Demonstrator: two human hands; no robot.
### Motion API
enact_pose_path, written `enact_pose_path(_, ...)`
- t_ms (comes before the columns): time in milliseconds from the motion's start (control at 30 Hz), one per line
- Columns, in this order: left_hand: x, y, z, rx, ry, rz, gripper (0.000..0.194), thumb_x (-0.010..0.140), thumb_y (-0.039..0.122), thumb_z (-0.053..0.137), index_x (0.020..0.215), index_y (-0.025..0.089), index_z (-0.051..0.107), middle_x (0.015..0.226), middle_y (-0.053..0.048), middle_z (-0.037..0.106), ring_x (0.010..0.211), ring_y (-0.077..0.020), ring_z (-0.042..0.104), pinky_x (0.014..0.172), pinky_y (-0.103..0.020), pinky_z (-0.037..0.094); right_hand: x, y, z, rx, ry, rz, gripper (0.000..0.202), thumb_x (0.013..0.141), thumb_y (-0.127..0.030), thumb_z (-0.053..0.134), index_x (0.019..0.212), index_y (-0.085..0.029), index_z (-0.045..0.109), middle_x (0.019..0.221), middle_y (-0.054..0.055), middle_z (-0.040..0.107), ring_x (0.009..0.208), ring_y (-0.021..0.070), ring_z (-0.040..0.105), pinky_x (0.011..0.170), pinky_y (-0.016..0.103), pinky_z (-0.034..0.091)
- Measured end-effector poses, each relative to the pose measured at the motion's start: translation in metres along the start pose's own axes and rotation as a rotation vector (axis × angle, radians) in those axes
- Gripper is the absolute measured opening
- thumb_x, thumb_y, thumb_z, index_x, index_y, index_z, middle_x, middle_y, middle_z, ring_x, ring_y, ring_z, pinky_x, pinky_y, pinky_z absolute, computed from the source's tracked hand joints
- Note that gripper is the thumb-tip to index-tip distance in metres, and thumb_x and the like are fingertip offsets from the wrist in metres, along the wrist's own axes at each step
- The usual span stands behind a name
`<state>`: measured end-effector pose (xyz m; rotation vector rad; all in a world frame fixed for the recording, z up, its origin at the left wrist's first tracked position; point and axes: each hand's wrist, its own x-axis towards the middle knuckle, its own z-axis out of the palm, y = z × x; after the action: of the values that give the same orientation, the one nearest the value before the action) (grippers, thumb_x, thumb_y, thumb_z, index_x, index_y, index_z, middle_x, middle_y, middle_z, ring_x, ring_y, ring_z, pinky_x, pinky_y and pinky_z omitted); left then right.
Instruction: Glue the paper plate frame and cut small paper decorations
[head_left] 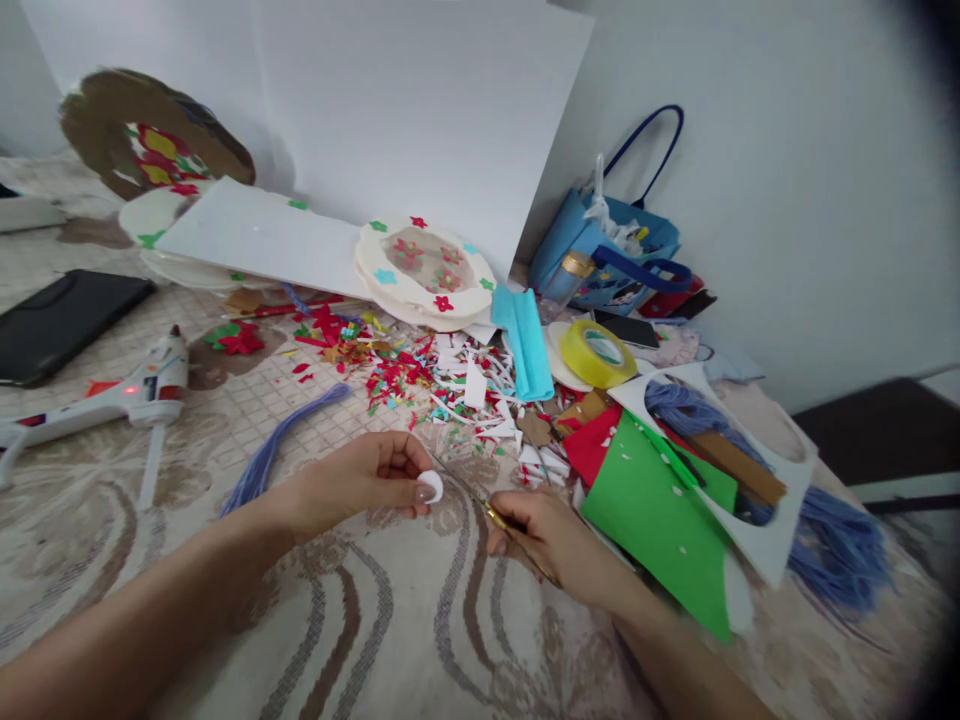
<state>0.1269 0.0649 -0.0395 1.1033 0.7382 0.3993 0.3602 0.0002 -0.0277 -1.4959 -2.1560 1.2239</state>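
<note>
Between thumb and fingers, my left hand pinches a small white disc that looks like paper or foam. My right hand is wrapped round a pair of scissors with gold-coloured metal at the pivot. The blades point up and left, close to the disc; whether they touch it I cannot tell. Both hands are above the patterned tablecloth. Just beyond them lies a heap of paper scraps in red, white, green and blue. A bundle of blue yarn rests behind my left wrist.
At the left are a glue gun with a red light and a black phone. Decorated white rings stand behind the scraps. Yellow tape, a green sheet, more yarn and a blue bag occupy the right.
</note>
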Motion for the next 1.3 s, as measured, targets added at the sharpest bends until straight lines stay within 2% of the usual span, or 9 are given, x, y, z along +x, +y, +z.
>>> enact_pose_path(133, -0.001, 0.003, 0.002, 0.026, 0.014, 0.03, 0.021, 0.073, 0.03, 0.071, 0.079, 0.016, 0.056, 0.069, 0.001, 0.063, 0.065, -0.0102, 0.056, 0.064, -0.025, 0.044, -0.001, 0.004, -0.001, -0.038, 0.008, 0.008, 0.038, 0.084, -0.05, 0.053, 0.065, -0.017, 0.048, 0.055, -0.004, 0.044, 0.053, 0.0102, 0.039, 0.05, 0.021, 0.027)
enact_pose_path(433, -0.003, 0.002, 0.003, -0.025, 0.058, 0.044, 0.023, 0.075, 0.026, 0.069, 0.094, 0.017, 0.058, 0.081, 0.001, 0.06, 0.073, -0.0101, 0.056, 0.07, -0.025, 0.045, -0.007, 0.002, -0.004, -0.075, -0.064, -0.041, 0.021, 0.088, -0.037, 0.047, 0.078, -0.019, 0.048, 0.067, -0.002, 0.051, 0.058, 0.011, 0.043, 0.055, 0.022, 0.031)
enact_pose_path(633, 0.0, -0.003, -0.001, -0.071, 0.061, 0.078, 0.027, 0.076, 0.021, 0.069, 0.099, 0.018, 0.056, 0.083, 0.001, 0.062, 0.075, -0.01, 0.057, 0.071, -0.024, 0.045, -0.004, 0.001, -0.002, -0.075, -0.048, -0.018, 0.033, 0.088, -0.047, 0.044, 0.071, -0.019, 0.044, 0.063, -0.002, 0.048, 0.057, 0.0115, 0.041, 0.054, 0.023, 0.03)
enact_pose_path(867, 0.001, -0.003, 0.0, -0.052, 0.039, 0.067, 0.02, 0.074, 0.022, 0.07, 0.09, 0.016, 0.059, 0.08, 0.0, 0.063, 0.072, -0.0103, 0.056, 0.068, -0.024, 0.043, -0.003, -0.006, 0.001, -0.022, -0.056, -0.013, 0.044, 0.087, -0.058, 0.041, 0.068, -0.018, 0.043, 0.06, -0.003, 0.045, 0.055, 0.0109, 0.038, 0.051, 0.022, 0.027)
enact_pose_path(1300, 0.003, -0.006, -0.002, -0.056, -0.011, 0.046, 0.027, 0.07, 0.021, 0.073, 0.092, 0.018, 0.058, 0.076, 0.003, 0.062, 0.069, -0.0101, 0.056, 0.065, -0.023, 0.041, -0.002, -0.005, 0.0, -0.016, -0.076, 0.014, 0.045, 0.084, -0.058, 0.046, 0.067, -0.017, 0.047, 0.058, -0.002, 0.046, 0.055, 0.0108, 0.04, 0.05, 0.022, 0.024)
